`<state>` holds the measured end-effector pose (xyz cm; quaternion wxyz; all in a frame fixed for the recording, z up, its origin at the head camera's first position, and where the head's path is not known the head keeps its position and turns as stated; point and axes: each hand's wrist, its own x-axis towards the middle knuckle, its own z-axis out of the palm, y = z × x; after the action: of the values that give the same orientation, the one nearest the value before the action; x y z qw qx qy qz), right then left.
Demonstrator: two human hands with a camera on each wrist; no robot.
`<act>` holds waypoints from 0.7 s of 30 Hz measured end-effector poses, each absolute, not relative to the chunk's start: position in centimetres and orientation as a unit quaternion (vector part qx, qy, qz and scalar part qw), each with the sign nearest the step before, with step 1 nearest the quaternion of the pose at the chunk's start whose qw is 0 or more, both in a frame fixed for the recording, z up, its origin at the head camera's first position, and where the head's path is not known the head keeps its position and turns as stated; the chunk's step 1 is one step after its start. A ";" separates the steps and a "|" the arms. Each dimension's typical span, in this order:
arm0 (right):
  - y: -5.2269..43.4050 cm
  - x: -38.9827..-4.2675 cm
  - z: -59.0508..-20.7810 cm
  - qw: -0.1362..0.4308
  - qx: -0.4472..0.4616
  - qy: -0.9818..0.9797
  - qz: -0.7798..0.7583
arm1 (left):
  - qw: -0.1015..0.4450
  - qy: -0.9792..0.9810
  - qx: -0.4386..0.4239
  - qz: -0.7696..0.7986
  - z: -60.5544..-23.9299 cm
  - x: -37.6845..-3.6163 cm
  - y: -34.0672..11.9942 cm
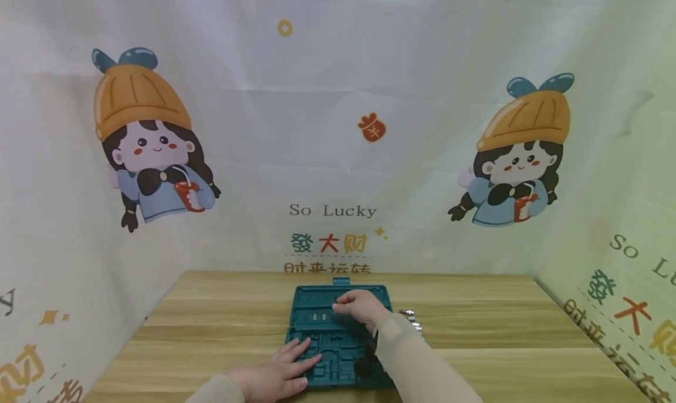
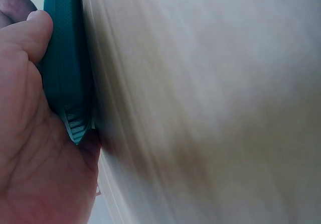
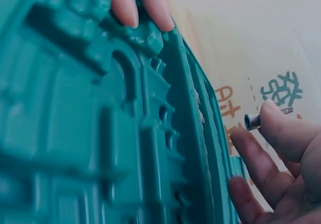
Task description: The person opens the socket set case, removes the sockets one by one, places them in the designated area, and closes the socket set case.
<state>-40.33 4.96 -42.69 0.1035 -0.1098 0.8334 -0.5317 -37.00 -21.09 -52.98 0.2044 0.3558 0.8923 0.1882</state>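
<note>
A teal tool case lies open on the wooden table, at 6 o'clock in the head view. The left hand rests flat on the case's near-left corner, fingers straight, pinning it down; the left wrist view shows the palm against the teal edge.

The right hand hovers over the far half of the case, at 12 o'clock from the left hand, pinching a small metal bit between thumb and fingertips.

To seat the bit well, I judge the left hand should keep the case from sliding while the right lines the bit up lengthwise with its slot and presses it straight down.

The moulded recesses look mostly unfilled (two pale bits sit in the far half). Shiny metal pieces lie on the table at 3 o'clock of the case.
</note>
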 end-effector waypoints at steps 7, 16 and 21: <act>7.6 -39.9 -42.4 0.099 -0.151 0.829 -0.530 | 0.210 0.897 0.337 0.193 -52.4 -36.5 -20.8; 11.9 -39.3 -42.3 0.068 -0.165 0.822 -0.541 | 0.219 0.893 0.336 0.203 -51.8 -36.2 -20.7; 14.2 -38.5 -42.1 0.054 -0.138 0.830 -0.538 | 0.222 0.887 0.348 0.207 -53.0 -37.3 -21.2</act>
<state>-38.50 14.17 -42.06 0.0539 -0.1380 0.8299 -0.5379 -37.28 -21.17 -53.04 0.2218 0.3485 0.8869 0.2068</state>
